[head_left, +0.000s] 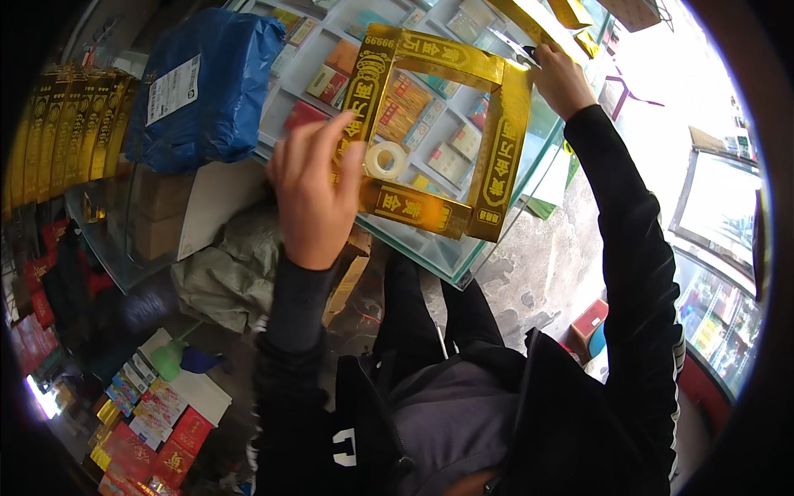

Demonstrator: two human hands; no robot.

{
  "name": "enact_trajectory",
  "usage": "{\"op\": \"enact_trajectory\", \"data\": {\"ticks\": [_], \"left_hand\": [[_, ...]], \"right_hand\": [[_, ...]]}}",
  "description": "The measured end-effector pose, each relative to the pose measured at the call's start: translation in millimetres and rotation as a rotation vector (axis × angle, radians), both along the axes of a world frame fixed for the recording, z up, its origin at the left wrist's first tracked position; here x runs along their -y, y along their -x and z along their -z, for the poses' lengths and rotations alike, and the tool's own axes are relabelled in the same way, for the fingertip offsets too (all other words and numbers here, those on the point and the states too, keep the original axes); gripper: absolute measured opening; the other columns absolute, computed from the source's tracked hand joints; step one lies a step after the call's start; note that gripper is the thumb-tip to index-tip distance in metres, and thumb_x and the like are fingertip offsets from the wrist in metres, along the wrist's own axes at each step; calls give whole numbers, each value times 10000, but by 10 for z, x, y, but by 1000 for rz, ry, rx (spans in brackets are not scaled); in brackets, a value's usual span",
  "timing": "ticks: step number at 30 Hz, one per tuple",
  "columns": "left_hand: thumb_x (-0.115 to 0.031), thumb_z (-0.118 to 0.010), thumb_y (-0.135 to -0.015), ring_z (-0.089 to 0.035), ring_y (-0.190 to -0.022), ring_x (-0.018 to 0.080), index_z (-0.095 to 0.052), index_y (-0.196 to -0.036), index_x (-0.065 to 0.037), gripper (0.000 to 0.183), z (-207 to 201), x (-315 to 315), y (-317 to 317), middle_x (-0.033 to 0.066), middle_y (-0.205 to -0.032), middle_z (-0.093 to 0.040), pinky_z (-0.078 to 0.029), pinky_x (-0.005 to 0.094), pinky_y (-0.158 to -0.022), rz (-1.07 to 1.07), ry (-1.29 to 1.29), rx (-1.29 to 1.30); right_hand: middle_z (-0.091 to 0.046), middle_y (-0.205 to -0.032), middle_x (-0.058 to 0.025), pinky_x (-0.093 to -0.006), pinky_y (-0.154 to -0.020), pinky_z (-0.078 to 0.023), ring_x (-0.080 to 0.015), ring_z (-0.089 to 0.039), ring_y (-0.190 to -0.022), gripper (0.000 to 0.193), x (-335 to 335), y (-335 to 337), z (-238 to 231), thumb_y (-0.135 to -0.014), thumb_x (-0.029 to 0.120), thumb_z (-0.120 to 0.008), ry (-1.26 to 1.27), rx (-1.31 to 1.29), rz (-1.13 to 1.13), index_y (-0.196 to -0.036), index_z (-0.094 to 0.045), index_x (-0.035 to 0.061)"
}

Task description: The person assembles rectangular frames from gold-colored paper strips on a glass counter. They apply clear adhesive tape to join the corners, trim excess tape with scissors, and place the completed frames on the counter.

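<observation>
A square frame of shiny gold printed card strips [499, 157] lies on the glass display counter [451, 263], its middle open. Inside its lower left corner rests a roll of pale tape [398, 153]. My left hand [314, 194] is over the frame's left side, fingers apart with nothing seen in them; whether it touches the card I cannot tell. At the frame's upper right corner, my right hand [564, 81] is closed around a black-handled tool with a thin silver blade [511, 45]. Its exact kind is partly hidden by the fingers.
A blue plastic-wrapped parcel [211, 87] with a white label sits left of the frame. Gold folded stacks [70, 132] stand at the far left. Small boxes [451, 163] fill the compartments under the glass. More gold strips [571, 12] lie beyond my right hand. A grey-green sack [223, 277] lies below.
</observation>
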State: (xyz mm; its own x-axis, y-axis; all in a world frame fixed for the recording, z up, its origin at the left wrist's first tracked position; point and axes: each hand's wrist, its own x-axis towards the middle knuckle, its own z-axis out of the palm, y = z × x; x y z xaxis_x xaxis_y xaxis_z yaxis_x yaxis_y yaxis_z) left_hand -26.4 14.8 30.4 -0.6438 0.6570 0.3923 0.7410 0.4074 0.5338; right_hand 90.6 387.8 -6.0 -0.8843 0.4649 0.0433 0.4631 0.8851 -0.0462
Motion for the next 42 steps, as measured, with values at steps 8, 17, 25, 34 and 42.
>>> {"op": "enact_trajectory", "data": {"ticks": [8,17,25,34,42], "left_hand": [[-197,-704,-844,-557,-1053,341,-678,-904,35,241,-369,-586,248,163,-1045,-560,-476,459,-929,598,582,-146],[-133,-647,-856,-612,-987,373,-664,-937,18,173,-378,-651,460,209,-1090,-590,-510,424,-890,649,688,147],[-150,-662,-944,-603,-1012,181,-559,-1078,-65,189,-286,-78,491,74,-1159,-633,-462,353,-931,486,195,700],[-78,-647,-942,-569,-1142,173,-472,-1104,-72,238,76,149,386,153,-1262,-632,-427,336,-1032,453,-181,1077],[-63,-649,-947,-566,-1117,167,-494,-1106,-55,222,117,128,405,126,-1210,-633,-429,321,-1019,516,-206,1066]], "right_hand": [[-716,-916,-191,-376,-714,-564,-294,-724,-805,172,300,-311,-549,-946,150,-614,120,-126,138,-1012,-632,-8],[-696,-919,-130,-350,-688,-555,-252,-699,-776,204,1675,-793,-1029,-892,96,-693,789,-263,30,-1058,-617,6],[-559,-956,-144,-418,-743,-532,-319,-623,-907,461,2125,-652,-866,-792,255,-808,536,-55,-181,-1029,-512,-7],[-612,-917,-111,-391,-685,-573,-274,-674,-907,469,2179,-414,-718,-766,309,-820,334,-22,-216,-994,-549,2],[-642,-892,-111,-395,-686,-575,-277,-695,-870,406,2194,-345,-712,-786,281,-789,332,-41,-219,-981,-562,7]]}}
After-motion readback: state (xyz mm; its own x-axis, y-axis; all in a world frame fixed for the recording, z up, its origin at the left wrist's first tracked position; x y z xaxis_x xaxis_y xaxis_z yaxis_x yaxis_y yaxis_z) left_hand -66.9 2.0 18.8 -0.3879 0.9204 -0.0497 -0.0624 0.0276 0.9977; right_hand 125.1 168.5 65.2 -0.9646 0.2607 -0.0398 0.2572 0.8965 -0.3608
